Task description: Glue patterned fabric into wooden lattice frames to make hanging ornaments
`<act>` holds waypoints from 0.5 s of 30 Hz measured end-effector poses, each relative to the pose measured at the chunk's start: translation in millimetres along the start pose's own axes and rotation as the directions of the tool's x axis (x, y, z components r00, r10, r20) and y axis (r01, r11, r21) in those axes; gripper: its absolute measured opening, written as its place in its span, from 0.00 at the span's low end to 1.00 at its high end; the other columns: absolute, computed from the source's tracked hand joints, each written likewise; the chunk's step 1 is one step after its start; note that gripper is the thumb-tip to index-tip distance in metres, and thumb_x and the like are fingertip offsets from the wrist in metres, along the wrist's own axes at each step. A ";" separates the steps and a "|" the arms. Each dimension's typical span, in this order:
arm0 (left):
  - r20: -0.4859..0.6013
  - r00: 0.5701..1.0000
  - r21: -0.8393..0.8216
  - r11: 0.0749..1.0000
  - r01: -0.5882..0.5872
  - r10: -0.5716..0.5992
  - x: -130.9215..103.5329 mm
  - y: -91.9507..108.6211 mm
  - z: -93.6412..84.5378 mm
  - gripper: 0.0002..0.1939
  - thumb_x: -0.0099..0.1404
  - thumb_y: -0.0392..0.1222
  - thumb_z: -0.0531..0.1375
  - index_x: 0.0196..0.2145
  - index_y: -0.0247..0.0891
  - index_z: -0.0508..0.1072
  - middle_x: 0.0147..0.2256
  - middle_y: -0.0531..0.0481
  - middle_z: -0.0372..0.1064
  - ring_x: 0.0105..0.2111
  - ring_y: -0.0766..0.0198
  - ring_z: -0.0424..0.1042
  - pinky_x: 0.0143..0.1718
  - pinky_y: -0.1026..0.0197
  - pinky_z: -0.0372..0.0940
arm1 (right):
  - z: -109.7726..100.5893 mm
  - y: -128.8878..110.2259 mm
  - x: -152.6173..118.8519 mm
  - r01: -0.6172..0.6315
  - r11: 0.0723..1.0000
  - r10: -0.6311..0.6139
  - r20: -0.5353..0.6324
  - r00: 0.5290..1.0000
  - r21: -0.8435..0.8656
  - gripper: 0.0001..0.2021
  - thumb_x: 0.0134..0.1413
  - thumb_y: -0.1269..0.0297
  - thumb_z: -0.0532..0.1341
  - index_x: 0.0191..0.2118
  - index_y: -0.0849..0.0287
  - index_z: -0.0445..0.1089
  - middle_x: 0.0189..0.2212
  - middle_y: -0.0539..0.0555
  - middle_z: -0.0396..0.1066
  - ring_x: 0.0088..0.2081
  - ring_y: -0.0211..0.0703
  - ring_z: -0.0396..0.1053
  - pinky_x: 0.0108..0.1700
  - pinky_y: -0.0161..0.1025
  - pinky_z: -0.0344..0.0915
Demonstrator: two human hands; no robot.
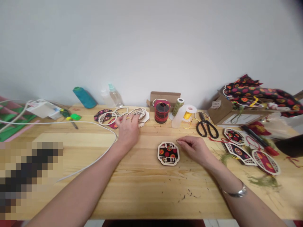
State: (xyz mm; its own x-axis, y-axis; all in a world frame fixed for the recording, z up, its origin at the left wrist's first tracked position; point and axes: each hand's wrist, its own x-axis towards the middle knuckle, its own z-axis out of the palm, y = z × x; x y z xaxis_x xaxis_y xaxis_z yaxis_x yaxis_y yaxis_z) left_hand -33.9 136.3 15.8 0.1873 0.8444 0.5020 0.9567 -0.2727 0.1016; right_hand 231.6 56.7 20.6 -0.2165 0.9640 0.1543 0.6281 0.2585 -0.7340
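Over a pile of thin wooden frames (139, 114) at the back of the table, my left hand (127, 130) rests with its fingers apart, touching the pieces; its fingertips are partly hidden. A rounded ornament (168, 153), dark floral fabric behind pale cut-out wooden lattice, lies flat in front of me. Close by its upper right edge, my right hand (193, 148) is closed, thumb and forefinger pressed together. Whatever the pinch may hold is too small to make out. An oval wooden ring (107, 118) lies left of my left hand.
Thread spools (162, 113), a white tube (178, 116) and black scissors (207, 126) stand or lie along the back. Finished ornaments (266, 161) and a cardboard box (222, 108) of fabric are at right. A white cable (104, 153) loops across the left, near a screwdriver (68, 117).
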 end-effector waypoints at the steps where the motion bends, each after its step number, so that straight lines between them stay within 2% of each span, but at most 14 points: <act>1: -0.035 0.999 -0.022 0.999 0.026 -0.027 1.8 -1.7 -1.4 0.15 0.64 0.32 0.50 0.44 0.35 0.72 0.44 0.34 0.72 0.46 0.45 0.67 0.49 0.43 0.50 | 0.4 0.3 -0.3 -0.006 1.000 0.006 -0.006 1.000 0.011 0.13 0.58 0.61 0.57 0.33 0.59 0.77 0.29 0.55 0.78 0.30 0.42 0.71 0.33 0.39 0.66; 3: -0.090 0.993 -0.071 0.995 0.076 -0.083 4.8 -4.9 -4.3 0.15 0.65 0.35 0.50 0.46 0.34 0.71 0.43 0.34 0.72 0.46 0.45 0.68 0.49 0.44 0.51 | 0.4 -0.1 -1.5 -0.029 0.998 0.031 -0.028 0.999 0.063 0.13 0.57 0.59 0.57 0.34 0.60 0.77 0.29 0.55 0.78 0.30 0.43 0.71 0.33 0.39 0.66; 6: -0.120 0.973 -0.189 0.967 0.170 -0.195 7.2 -7.8 -8.8 0.14 0.65 0.38 0.50 0.46 0.33 0.70 0.41 0.35 0.72 0.44 0.46 0.69 0.48 0.46 0.54 | -2.5 -3.0 -4.5 -0.058 0.963 0.065 -0.018 0.998 0.262 0.16 0.59 0.55 0.55 0.39 0.60 0.76 0.30 0.56 0.77 0.31 0.43 0.72 0.33 0.40 0.68; 8: -0.139 0.953 -0.297 0.929 0.219 -0.269 7.1 -7.5 -11.8 0.13 0.65 0.39 0.51 0.45 0.33 0.70 0.40 0.37 0.72 0.42 0.47 0.70 0.46 0.48 0.57 | -5.6 -5.1 -5.9 -0.027 0.926 0.029 0.000 1.000 0.376 0.18 0.61 0.53 0.54 0.46 0.58 0.74 0.37 0.57 0.77 0.37 0.45 0.73 0.38 0.43 0.69; 10: -0.174 0.931 -0.448 0.868 0.215 -0.320 6.5 -5.2 -14.7 0.12 0.65 0.41 0.53 0.44 0.34 0.69 0.40 0.39 0.72 0.42 0.49 0.70 0.47 0.50 0.59 | -8.3 -6.0 -6.0 0.049 0.929 -0.057 0.011 0.998 0.367 0.21 0.58 0.51 0.58 0.53 0.54 0.69 0.46 0.58 0.75 0.47 0.48 0.71 0.48 0.48 0.67; 12: -0.176 0.916 -0.647 0.744 0.169 -0.361 6.4 -0.7 -17.3 0.12 0.65 0.43 0.56 0.44 0.36 0.70 0.39 0.43 0.73 0.41 0.53 0.71 0.47 0.53 0.61 | -9.4 -5.2 -5.3 0.127 0.953 -0.148 0.058 0.987 0.275 0.31 0.51 0.50 0.64 0.59 0.53 0.62 0.53 0.59 0.69 0.55 0.52 0.64 0.57 0.53 0.61; 15: -0.033 0.914 -0.895 0.418 0.152 -0.405 7.9 8.3 -20.3 0.09 0.62 0.43 0.59 0.37 0.36 0.72 0.35 0.47 0.74 0.38 0.58 0.72 0.44 0.57 0.65 | -7.9 -2.5 -5.0 0.211 0.967 -0.234 0.173 0.957 0.141 0.46 0.41 0.47 0.69 0.65 0.53 0.52 0.59 0.62 0.59 0.62 0.56 0.54 0.63 0.56 0.53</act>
State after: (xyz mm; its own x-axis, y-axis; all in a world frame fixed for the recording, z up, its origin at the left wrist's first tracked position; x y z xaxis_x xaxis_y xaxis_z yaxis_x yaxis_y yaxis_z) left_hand -29.0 131.4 38.0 -0.2234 0.8665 0.4463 0.2293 -0.3983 0.8881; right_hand 237.0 51.8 26.8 -0.4833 0.8512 0.2044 0.4567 0.4444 -0.7707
